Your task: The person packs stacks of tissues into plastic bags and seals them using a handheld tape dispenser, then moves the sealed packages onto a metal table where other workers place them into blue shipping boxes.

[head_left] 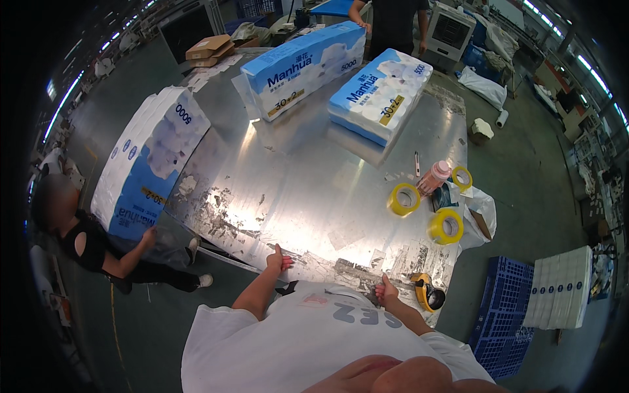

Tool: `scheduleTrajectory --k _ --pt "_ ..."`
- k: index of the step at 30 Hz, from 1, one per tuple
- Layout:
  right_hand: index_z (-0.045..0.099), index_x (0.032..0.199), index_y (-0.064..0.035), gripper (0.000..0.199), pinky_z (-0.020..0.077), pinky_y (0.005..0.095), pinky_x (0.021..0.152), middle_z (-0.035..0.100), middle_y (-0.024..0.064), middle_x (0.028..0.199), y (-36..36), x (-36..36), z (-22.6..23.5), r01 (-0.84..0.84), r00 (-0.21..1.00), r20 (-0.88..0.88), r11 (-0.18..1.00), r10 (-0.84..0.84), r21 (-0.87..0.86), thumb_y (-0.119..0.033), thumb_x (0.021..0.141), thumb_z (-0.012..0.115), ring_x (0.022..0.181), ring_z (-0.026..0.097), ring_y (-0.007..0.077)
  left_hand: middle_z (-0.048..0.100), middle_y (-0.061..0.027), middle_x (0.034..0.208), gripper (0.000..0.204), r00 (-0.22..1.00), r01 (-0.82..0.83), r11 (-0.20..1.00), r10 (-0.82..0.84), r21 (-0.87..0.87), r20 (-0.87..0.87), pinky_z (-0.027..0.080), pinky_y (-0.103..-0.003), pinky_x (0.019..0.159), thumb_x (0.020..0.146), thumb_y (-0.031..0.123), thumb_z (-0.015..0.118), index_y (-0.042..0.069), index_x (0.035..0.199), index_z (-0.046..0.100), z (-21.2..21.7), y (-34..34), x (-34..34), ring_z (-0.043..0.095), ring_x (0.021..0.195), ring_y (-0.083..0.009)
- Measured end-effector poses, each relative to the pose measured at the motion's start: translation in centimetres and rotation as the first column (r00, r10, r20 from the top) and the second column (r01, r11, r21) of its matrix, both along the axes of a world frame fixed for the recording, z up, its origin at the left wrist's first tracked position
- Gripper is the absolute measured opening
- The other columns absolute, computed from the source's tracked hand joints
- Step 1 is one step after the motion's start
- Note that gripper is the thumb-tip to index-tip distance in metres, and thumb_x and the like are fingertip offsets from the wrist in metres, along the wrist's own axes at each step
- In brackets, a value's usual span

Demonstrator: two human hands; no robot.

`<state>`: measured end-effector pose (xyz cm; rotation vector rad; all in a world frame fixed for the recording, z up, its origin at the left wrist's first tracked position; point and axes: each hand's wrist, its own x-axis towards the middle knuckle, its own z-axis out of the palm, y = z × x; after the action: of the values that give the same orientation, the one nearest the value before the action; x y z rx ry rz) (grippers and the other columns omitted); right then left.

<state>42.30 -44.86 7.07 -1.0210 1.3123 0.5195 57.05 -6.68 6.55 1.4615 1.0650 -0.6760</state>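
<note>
My left hand (280, 259) rests at the near edge of a metal table (308, 183), its thumb stretched out and its fingers loosely bent. Farther right, my right hand (386, 290) is at the same edge, thumb raised from half-curled fingers. Neither hand shows anything in it. Close to the right hand lies a yellow-and-black tape dispenser (429, 293). Across the table a blue-and-white tissue pack (308, 69) stands on its long side, a person's hand on its top. A second tissue pack (381, 96) lies flat beside it.
At the left, a person (92, 249) holds another large tissue pack (151, 164) by the table corner. Yellow tape rolls (404, 199), a pink bottle (435, 177) and a cutter knife (417, 164) lie at the right. A blue plastic pallet (501, 314) stands right of the table.
</note>
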Motion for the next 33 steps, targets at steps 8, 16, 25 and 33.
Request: scheduleTrajectory --k 8,16,25,33 --pt "0.058 0.062 -0.0069 0.055 0.0295 0.0248 0.035 0.052 0.0017 0.050 -0.03 -0.07 0.05 0.001 1.000 -0.002 1.000 -0.001 -0.016 -0.061 0.067 0.055 0.036 0.042 0.0127 0.061 -0.0082 0.058 0.074 1.000 0.019 1.000 -0.019 0.010 -0.005 0.032 -0.022 0.030 0.077 0.066 0.026 0.001 0.068 0.060 0.24 -0.21 0.00 0.048 0.035 -0.0131" --pt "0.060 0.063 -0.0054 0.055 0.0311 0.0251 0.036 0.055 0.0038 0.051 0.08 -0.06 0.50 -0.011 1.000 0.011 1.000 0.011 -0.022 -0.060 0.068 0.055 0.037 0.045 0.0136 0.061 -0.0077 0.059 0.073 1.000 0.022 1.000 -0.022 0.019 -0.005 0.032 -0.022 0.030 0.077 0.066 0.026 0.002 0.068 0.060 -0.13 -0.11 -0.12 0.047 0.035 -0.0124" --pt "0.058 0.061 -0.0071 0.054 0.0313 0.0247 0.036 0.052 0.0016 0.048 0.15 -0.08 0.83 -0.011 1.000 0.014 1.000 0.011 -0.012 -0.061 0.068 0.054 0.037 0.042 0.0126 0.061 -0.0092 0.059 0.072 1.000 0.000 1.000 0.000 0.000 0.006 0.031 -0.022 0.029 0.078 0.064 0.027 0.000 0.069 0.060 0.16 -0.16 -0.15 0.047 0.034 -0.0128" --pt "0.058 0.061 -0.0071 0.054 0.0306 0.0250 0.035 0.052 0.0018 0.049 0.15 -0.01 0.63 -0.004 1.000 0.004 1.000 0.004 -0.009 -0.061 0.067 0.055 0.037 0.042 0.0128 0.061 -0.0039 0.061 0.071 1.000 0.028 0.999 -0.028 0.015 -0.013 0.031 -0.022 0.032 0.076 0.067 0.025 0.005 0.071 0.061 0.26 -0.23 -0.23 0.045 0.037 -0.0099"
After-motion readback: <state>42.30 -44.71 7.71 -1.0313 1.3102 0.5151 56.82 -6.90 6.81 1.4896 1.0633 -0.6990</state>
